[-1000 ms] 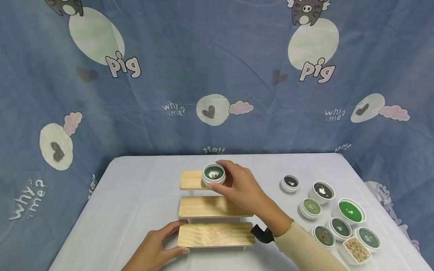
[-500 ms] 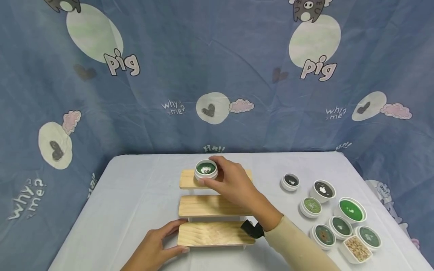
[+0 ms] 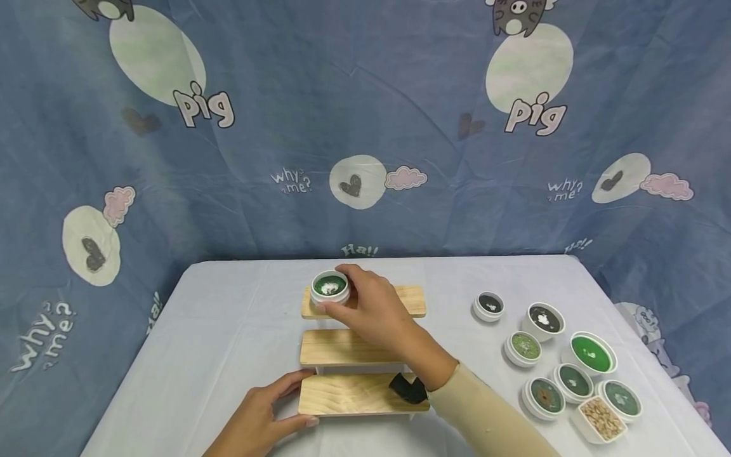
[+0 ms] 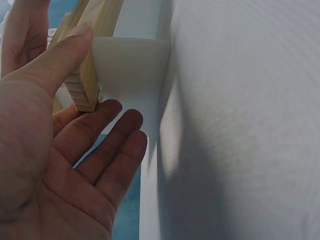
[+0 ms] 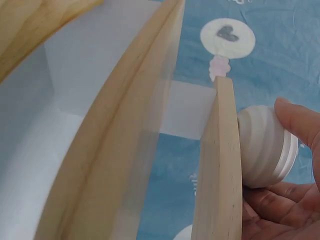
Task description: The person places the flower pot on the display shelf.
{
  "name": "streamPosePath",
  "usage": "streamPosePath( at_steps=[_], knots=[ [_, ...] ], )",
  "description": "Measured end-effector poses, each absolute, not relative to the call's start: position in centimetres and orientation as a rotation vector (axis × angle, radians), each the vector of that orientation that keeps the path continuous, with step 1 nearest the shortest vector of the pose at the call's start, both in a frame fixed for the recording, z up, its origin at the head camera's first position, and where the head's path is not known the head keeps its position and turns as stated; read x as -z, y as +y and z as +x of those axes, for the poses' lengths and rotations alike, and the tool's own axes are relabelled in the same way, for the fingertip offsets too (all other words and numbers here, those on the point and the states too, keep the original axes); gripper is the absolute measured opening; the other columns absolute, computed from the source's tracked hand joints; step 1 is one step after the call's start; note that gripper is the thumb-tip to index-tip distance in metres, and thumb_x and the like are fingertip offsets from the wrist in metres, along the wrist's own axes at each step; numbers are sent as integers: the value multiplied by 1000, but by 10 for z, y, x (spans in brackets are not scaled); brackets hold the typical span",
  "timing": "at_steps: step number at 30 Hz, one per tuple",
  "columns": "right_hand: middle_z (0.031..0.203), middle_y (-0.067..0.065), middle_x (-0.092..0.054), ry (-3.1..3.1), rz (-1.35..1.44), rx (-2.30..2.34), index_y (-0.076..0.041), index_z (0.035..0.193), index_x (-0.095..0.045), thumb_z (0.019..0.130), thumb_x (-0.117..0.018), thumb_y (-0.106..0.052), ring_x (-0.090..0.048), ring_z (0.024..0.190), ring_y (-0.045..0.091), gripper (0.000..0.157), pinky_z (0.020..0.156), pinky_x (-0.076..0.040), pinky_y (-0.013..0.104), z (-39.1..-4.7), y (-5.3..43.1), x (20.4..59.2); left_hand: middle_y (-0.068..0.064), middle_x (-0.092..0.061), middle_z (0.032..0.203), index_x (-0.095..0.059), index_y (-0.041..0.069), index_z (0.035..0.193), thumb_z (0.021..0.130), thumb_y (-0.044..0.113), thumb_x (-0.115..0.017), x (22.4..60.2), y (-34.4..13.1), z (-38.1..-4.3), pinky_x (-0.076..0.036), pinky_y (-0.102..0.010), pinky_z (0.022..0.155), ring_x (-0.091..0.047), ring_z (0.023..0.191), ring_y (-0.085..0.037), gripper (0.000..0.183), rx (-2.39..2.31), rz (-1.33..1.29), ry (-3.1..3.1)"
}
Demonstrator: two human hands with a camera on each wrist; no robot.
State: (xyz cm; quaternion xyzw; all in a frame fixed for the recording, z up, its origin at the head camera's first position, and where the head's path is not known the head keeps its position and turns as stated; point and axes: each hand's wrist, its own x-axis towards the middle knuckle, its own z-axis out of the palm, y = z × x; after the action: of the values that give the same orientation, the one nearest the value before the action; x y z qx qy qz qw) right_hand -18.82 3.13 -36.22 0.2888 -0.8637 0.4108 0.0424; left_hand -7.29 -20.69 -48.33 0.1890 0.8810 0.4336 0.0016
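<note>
Wooden three-step stand (image 3: 328, 348) is being pinched at eight o'clock, on the end of its lowest board (image 3: 345, 395), by the left hand (image 3: 259, 409). At eleven o'clock, one white cup with green filling (image 3: 330, 289) is touching the top board (image 3: 410, 300), and the right hand (image 3: 368, 308) is grasping it; at three o'clock, eight other containers (image 3: 574, 383) are standing on the white table (image 3: 228, 336).

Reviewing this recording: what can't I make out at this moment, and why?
- Head view: the exact shape of the white motif in the held jar, too small.
- Head view: the right part of the middle board, behind the right hand and its wrist.
- Right wrist view: the jar's contents, hidden by its own side wall.
- Left wrist view: the rest of the left hand, cut off by the picture's edge.
</note>
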Motion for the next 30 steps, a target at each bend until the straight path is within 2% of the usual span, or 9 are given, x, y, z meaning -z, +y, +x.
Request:
streamPosePath(
  at_steps=[5,10,18,25,30],
  knots=[
    [109,-3,-68,-2640,879,-1253,-7,142,-58,94,-82,-35,-61,91,8,60,78,-54,26,-188,30,363,-4,-68,139,-63,10,140,86,53,-81,483,-206,-74,-54,-31,102,-65,124,-20,71,-1349,577,2755],
    [110,-3,-67,-2623,892,-1248,-8,142,-58,93,-82,-35,-60,92,9,60,78,-54,26,-188,29,364,-2,-68,138,-64,13,139,86,53,-82,485,-206,-75,-55,-31,102,-65,124,-19,69,-1351,585,2772],
    [110,-2,-66,-2647,876,-1233,-8,142,-58,93,-83,-35,-58,93,11,61,77,-53,25,-186,28,367,-7,-70,135,-64,12,140,85,40,-87,490,-208,-74,-57,-29,97,-67,120,-17,66,-1330,719,2835],
    [117,0,-68,-2642,874,-1205,-7,143,-57,91,-85,-33,-58,102,13,64,82,-54,27,-186,27,366,-4,-70,134,-64,13,139,86,44,-86,490,-208,-75,-56,-30,98,-66,121,-16,65,-1339,667,2832],
    [125,1,-67,-2662,869,-1205,-6,146,-55,90,-86,-37,-60,113,16,72,93,-54,33,-187,29,365,-6,-69,136,-63,12,141,87,45,-84,487,-208,-75,-56,-32,99,-66,122,-18,67,-1324,658,2810]
  ],
)
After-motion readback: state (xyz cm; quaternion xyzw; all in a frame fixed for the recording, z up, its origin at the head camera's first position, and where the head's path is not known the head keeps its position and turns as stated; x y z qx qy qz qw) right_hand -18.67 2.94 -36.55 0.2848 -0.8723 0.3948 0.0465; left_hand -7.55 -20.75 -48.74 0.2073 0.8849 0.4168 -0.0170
